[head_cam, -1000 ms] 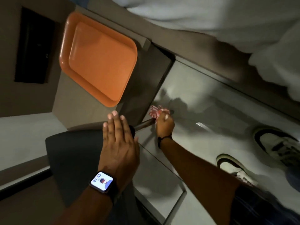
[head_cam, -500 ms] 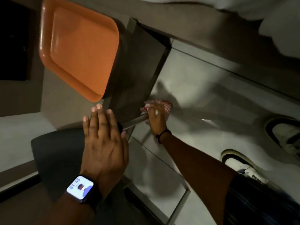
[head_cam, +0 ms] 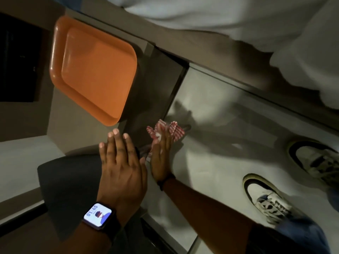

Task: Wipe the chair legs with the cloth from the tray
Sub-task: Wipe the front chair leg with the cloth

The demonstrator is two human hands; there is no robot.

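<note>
My left hand lies flat, fingers spread, on the dark chair seat; a lit watch is on its wrist. My right hand reaches down beside the seat's edge and grips a red-and-white striped cloth. The cloth is wrapped around a thin metal chair leg, which shows only as a short dark stretch between the two hands. The empty orange tray rests on a brown surface above the hands.
White bedding fills the top right over a dark bed frame. My two white sneakers stand on the pale tiled floor at the right. A black panel sits on the wall at the far left.
My right hand with the cloth has slid up along the chair leg toward the seat, and the cloth has fanned out above the fingers. My left hand stays flat on the seat.
</note>
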